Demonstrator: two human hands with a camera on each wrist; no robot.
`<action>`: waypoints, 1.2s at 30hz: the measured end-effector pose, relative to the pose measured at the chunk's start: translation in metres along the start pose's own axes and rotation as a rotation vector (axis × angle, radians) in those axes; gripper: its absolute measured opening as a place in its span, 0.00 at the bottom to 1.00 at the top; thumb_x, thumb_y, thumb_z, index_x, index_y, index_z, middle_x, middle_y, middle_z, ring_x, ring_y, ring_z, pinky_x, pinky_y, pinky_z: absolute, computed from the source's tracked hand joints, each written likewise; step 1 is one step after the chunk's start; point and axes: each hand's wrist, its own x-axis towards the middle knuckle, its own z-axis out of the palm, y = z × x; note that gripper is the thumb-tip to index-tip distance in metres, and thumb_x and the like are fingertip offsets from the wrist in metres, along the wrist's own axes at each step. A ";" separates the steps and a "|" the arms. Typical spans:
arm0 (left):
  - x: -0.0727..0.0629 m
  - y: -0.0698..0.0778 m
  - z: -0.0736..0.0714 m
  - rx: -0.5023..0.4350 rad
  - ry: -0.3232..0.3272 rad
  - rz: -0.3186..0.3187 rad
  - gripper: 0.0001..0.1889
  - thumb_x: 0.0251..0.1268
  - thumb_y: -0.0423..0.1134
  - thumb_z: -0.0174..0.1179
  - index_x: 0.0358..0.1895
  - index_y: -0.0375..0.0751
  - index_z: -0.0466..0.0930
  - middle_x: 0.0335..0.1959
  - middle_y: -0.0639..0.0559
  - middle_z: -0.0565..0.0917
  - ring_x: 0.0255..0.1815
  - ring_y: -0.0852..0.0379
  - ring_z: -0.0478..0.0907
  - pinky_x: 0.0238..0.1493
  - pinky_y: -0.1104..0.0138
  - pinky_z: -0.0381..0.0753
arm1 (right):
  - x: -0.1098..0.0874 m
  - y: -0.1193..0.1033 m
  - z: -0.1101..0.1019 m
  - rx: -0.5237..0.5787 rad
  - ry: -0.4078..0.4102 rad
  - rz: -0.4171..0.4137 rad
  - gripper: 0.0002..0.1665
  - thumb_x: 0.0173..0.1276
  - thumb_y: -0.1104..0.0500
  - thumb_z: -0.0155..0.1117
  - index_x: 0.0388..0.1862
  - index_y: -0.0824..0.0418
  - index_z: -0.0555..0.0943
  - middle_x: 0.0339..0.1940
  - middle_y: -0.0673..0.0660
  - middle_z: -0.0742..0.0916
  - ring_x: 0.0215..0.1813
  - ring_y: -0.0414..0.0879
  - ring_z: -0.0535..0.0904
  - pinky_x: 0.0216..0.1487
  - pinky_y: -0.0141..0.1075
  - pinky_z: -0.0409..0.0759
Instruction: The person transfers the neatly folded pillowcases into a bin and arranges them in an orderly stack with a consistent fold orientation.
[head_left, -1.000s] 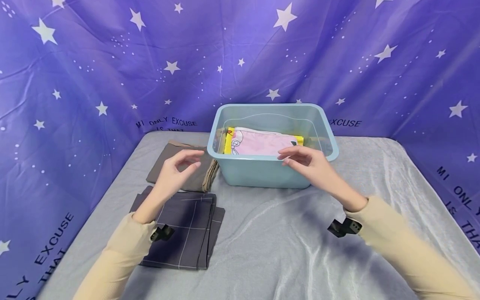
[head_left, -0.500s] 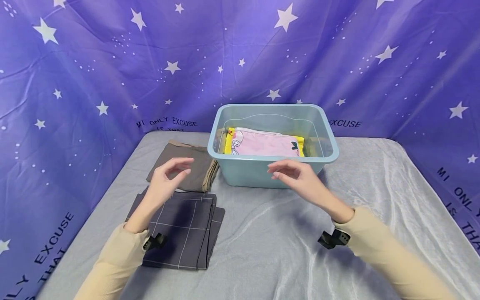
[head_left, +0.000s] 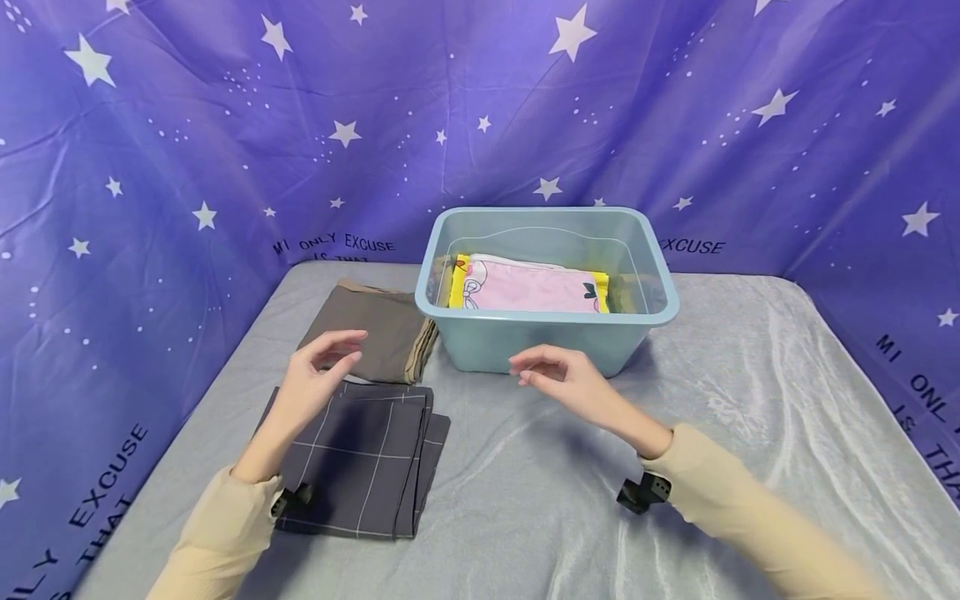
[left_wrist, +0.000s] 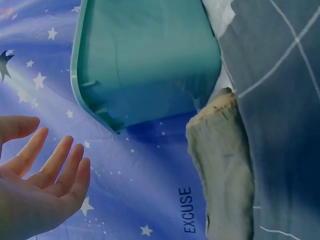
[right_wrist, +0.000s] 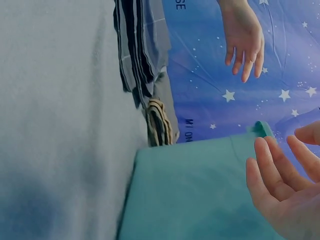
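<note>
My left hand [head_left: 303, 387] hovers with loosely bent fingers over the folded dark grey checked cloth [head_left: 375, 475] and the near edge of a folded brown cloth [head_left: 375, 321]. It holds nothing; the left wrist view shows the fingers [left_wrist: 65, 170] spread apart. My right hand [head_left: 573, 385] is in the air before the front wall of a light blue plastic bin [head_left: 487, 346], also holding nothing. Relaxed fingers [right_wrist: 272, 170] show in the right wrist view. Inside the bin lies a folded pink printed cloth [head_left: 532, 287], with a yellow piece [head_left: 456, 292] showing at both its ends.
A grey velvety cover [head_left: 540, 500] spreads over the table. Purple curtains [head_left: 480, 100] with white stars hang behind and at both sides. The brown cloth lies close against the bin's left side, and the checked cloth lies nearer the front. Black cameras [head_left: 643, 492] sit on the wrists.
Both hands have drawn back towards the person and shifted left, the right one away from the bin's front rim. The bin and the cloths have stayed put.
</note>
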 end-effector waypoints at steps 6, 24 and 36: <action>-0.006 -0.006 -0.005 0.026 0.013 -0.042 0.12 0.54 0.21 0.54 0.44 0.24 0.75 0.41 0.35 0.78 0.37 0.66 0.75 0.35 0.78 0.72 | 0.005 0.009 0.011 0.000 -0.011 0.006 0.14 0.62 0.65 0.55 0.46 0.68 0.77 0.40 0.62 0.83 0.39 0.51 0.80 0.41 0.33 0.77; -0.027 -0.028 -0.019 -0.007 0.073 -0.050 0.12 0.51 0.17 0.53 0.41 0.19 0.74 0.34 0.72 0.78 0.34 0.70 0.76 0.36 0.80 0.72 | 0.015 0.033 0.040 0.062 -0.099 0.054 0.16 0.63 0.69 0.49 0.49 0.72 0.74 0.42 0.69 0.81 0.40 0.57 0.79 0.41 0.32 0.76; -0.046 -0.074 -0.032 -0.016 0.082 -0.071 0.13 0.54 0.24 0.55 0.44 0.24 0.75 0.39 0.60 0.81 0.39 0.68 0.77 0.39 0.80 0.72 | 0.018 0.045 0.059 0.153 -0.104 0.075 0.17 0.62 0.71 0.48 0.49 0.77 0.72 0.40 0.73 0.80 0.39 0.61 0.78 0.41 0.50 0.76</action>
